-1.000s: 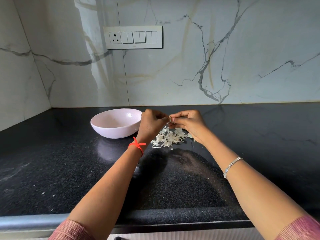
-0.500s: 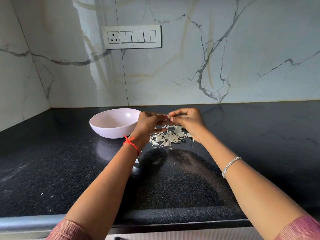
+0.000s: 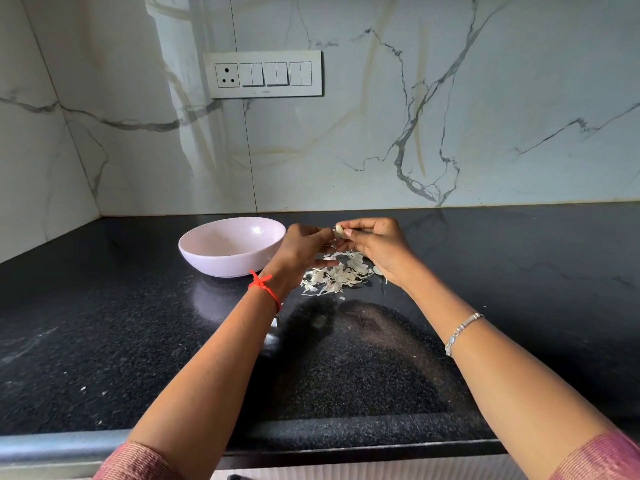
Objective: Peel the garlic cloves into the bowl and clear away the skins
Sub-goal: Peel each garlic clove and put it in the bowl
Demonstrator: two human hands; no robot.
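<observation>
— Right hand (image 3: 378,249) holding?
— Pinching a clove (image 3: 339,231) over the skins (image 3: 335,277) on the bench (image 3: 138,341), beside the bowl (image 3: 225,265).
— Left hand (image 3: 302,252)?
— Fingers curled just beside the clove; can't tell if it grips anything.

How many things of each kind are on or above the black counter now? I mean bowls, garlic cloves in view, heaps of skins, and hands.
bowl: 1
garlic clove: 1, pinched by the right hand
heap of skins: 1
hands: 2, counting the left hand
Total: 5
</observation>
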